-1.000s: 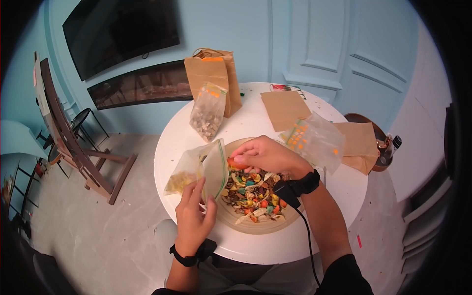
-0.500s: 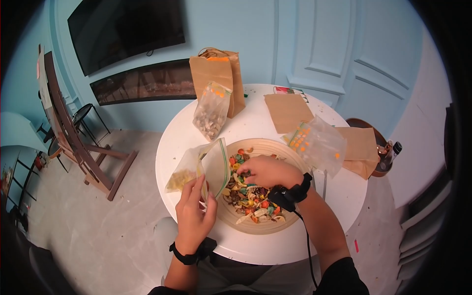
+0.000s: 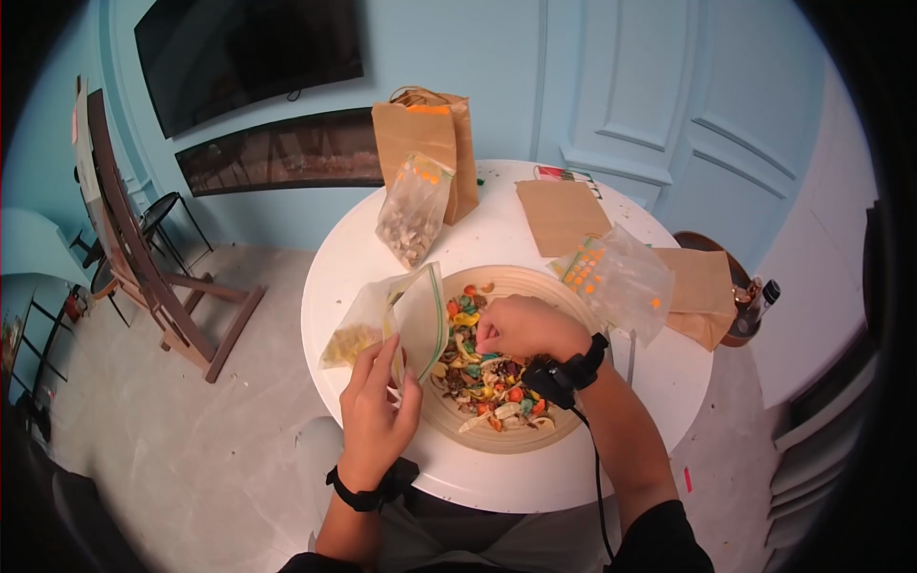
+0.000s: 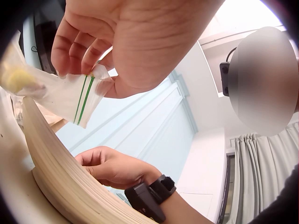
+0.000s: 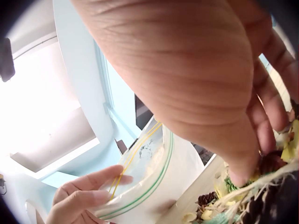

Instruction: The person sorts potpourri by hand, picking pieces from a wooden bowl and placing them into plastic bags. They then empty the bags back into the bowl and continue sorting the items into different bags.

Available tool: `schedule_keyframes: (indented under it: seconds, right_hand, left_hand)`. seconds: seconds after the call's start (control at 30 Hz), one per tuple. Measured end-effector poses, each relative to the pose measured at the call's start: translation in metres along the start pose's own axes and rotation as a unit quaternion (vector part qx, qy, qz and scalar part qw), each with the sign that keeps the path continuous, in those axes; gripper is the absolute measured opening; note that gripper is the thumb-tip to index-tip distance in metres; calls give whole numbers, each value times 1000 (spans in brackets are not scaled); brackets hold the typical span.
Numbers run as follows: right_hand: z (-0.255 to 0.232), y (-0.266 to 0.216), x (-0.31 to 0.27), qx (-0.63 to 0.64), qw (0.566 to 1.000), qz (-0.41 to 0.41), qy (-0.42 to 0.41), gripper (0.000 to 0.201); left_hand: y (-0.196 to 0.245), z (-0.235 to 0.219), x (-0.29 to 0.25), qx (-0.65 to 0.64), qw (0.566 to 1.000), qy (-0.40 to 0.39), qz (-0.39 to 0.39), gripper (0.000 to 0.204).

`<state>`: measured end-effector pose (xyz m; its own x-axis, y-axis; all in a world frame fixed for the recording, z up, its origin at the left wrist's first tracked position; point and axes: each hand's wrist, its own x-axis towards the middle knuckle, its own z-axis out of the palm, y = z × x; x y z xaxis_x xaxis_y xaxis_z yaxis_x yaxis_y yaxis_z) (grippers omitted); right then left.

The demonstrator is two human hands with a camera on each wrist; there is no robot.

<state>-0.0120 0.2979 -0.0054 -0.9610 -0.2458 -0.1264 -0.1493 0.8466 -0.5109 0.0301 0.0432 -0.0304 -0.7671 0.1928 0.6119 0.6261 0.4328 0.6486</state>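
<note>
At the plate's left side my left hand (image 3: 377,411) pinches the edge of a clear zip bag (image 3: 361,307) with a green zip line. The bag's mouth gapes toward the plate, and pale yellow pieces lie in its bottom corner. A round beige plate (image 3: 521,278) with a ridged outer wall bears a heap of colourful potpourri (image 3: 492,387) in orange, yellow, teal and brown. My right hand (image 3: 530,325) reaches down into the heap, palm lowered. In the right wrist view its thumb (image 5: 239,178) and fingertips touch the pieces around a dark red bit; I cannot tell whether they grip it.
Behind stand a brown paper bag (image 3: 411,138) and, leaning on it, a plastic bag of brownish-white pieces (image 3: 409,224). To the right lie a flat kraft bag (image 3: 559,218), a plastic bag with orange dots (image 3: 616,282) and another kraft bag (image 3: 695,291). A cable (image 3: 600,487) trails from my right wrist.
My right hand held an orange-red piece at the bag's mouth, then moved right and down into the potpourri without that piece. Its fingers have since drawn closer together. The left hand keeps hold of the bag.
</note>
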Motion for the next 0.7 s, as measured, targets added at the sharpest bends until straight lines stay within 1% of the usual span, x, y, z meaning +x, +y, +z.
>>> schedule_keyframes:
  seconds: [0.07,0.17,0.27,0.37,0.47,0.57,0.67,0.7]
  right_hand:
    - [1,-2,1,-20,999,10,-34,12]
    - [-1,0,2,-23,1000,9,17,14]
    - [-1,7,4,-1,999,-6,36,15]
    - [3,1,-3,-87,996,-7,15,18]
    - [6,0,-2,-133,991,0,1,22]
    - [3,0,0,-90,995,30,-39,24]
    - [-4,2,-1,-44,998,35,-9,24]
    - [-5,3,0,-17,1000,21,10,25]
  left_hand:
    - [0,0,0,0,1000,-1,1,44]
    - [-2,0,0,-1,1000,-1,2,44]
    - [-1,-1,0,-3,1000,-2,1,44]
    - [0,0,1,0,1000,-5,4,44]
    - [0,0,1,4,1000,-6,7,44]
    - [0,0,1,3,1000,-7,5,45]
    - [-1,1,1,3,1000,-8,2,45]
    - [0,1,1,3,1000,-8,1,45]
